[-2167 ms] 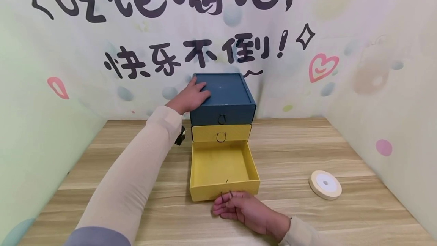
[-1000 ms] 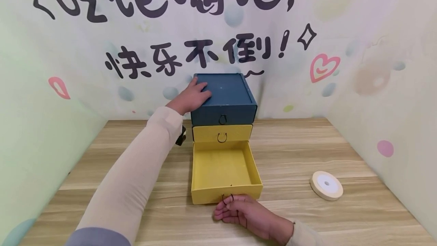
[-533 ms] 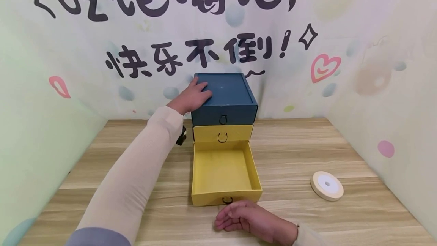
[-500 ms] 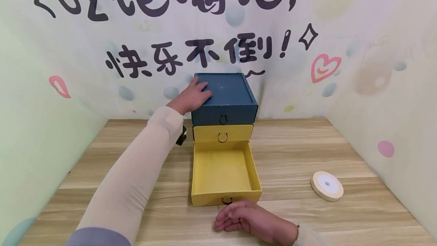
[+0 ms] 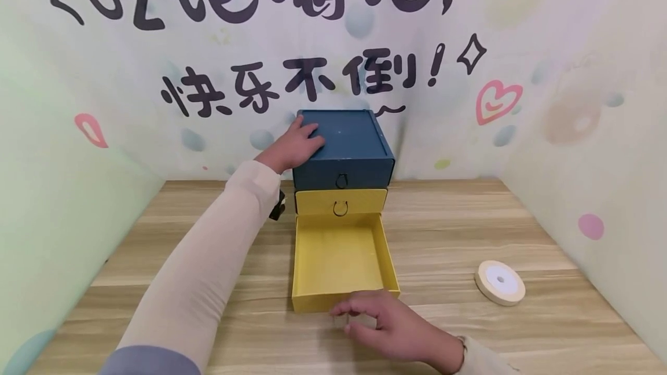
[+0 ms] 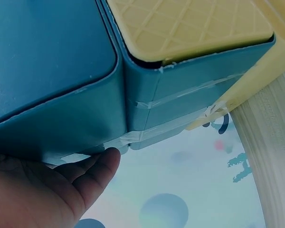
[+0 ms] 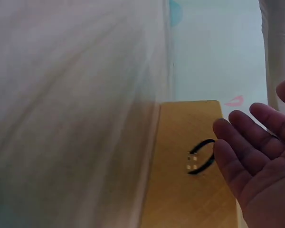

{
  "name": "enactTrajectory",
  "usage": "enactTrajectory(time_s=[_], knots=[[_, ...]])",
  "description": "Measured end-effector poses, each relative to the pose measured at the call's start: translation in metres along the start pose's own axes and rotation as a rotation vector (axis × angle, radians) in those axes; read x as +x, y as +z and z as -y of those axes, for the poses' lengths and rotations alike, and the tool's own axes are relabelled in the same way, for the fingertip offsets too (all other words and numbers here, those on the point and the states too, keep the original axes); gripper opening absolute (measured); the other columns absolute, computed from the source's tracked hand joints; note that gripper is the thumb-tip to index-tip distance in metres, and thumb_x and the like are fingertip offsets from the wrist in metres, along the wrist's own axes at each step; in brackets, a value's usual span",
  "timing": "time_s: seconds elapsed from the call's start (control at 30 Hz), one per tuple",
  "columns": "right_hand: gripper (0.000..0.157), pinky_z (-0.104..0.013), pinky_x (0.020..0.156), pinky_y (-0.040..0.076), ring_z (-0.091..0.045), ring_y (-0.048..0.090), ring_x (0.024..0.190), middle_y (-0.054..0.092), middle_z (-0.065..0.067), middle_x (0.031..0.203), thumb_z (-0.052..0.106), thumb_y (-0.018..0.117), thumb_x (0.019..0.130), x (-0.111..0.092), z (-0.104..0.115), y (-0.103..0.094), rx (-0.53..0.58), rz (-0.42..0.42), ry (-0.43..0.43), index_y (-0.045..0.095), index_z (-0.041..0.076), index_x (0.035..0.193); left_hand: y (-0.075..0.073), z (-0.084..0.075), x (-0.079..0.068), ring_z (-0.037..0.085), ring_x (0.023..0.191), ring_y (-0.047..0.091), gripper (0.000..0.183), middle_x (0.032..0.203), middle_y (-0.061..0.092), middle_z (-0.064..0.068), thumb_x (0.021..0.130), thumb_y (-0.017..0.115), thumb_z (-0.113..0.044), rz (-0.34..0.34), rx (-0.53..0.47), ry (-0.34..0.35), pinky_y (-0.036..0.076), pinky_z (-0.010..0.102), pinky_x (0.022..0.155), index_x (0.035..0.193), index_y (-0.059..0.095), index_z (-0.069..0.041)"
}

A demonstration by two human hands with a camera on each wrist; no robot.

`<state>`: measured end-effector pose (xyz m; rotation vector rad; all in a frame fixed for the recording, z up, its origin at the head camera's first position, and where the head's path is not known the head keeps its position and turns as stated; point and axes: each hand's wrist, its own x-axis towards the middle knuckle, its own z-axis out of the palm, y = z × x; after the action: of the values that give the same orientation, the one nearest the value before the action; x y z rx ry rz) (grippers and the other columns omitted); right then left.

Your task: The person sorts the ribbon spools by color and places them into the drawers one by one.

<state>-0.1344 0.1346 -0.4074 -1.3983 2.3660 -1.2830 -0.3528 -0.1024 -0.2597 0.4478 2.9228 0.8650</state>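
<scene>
A small drawer cabinet stands on the table: a blue drawer unit (image 5: pixel 346 138) on top, a shut yellow drawer (image 5: pixel 312 202) below it, and an open yellow drawer (image 5: pixel 339 253) at the bottom, pulled out with nothing visible inside. My left hand (image 5: pixel 293 144) rests spread on the blue top's left edge; its thumb side shows against the blue wall in the left wrist view. Just before the open drawer's front (image 7: pixel 185 190) hovers my right hand (image 5: pixel 393 326), fingers loosely bent and holding nothing. Its fingertips overlap the black loop pull (image 7: pixel 202 145) in the right wrist view; contact cannot be told.
A cream ribbon roll (image 5: pixel 500 283) lies flat on the wooden table (image 5: pixel 453 230) to the right. A small black object (image 5: pixel 278 206) shows beside the cabinet, partly behind the left sleeve. A printed cloth wall (image 5: pixel 438 132) stands close behind.
My right hand has let go of the bottom drawer's black loop pull, then risen a little and opened its thumb away from the fingers. The left hand stays on the blue top.
</scene>
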Motion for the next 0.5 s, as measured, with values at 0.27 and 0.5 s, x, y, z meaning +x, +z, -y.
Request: enactTrajectory(time_s=[0.27,0.5], knots=[[0.034,-0.043,0.101,0.046,-0.021,0.059,0.121,0.066,-0.005,0.123,0.033,0.047,0.103,0.011,0.006,-0.017,-0.826,-0.167,-0.363,0.069,0.011,0.117,-0.001,-0.001,-0.001,0.022,0.152,-0.004,0.062,0.167,0.003,0.009,0.105,0.035,-0.042,-0.007,0.002,-0.009,0.018,0.044,0.118,0.158,0.027,-0.012],[0.045,-0.053,0.106,0.038,-0.031,0.049,0.132,0.061,-0.01,0.133,0.041,0.041,0.104,0.015,0.004,-0.03,-1.033,-0.225,-0.41,0.069,0.01,0.119,0.0,0.0,0.0,0.023,0.152,-0.003,0.063,0.167,-0.001,0.009,0.104,0.035,-0.044,0.001,-0.01,-0.013,0.019,0.044,0.118,0.159,0.027,-0.014]])
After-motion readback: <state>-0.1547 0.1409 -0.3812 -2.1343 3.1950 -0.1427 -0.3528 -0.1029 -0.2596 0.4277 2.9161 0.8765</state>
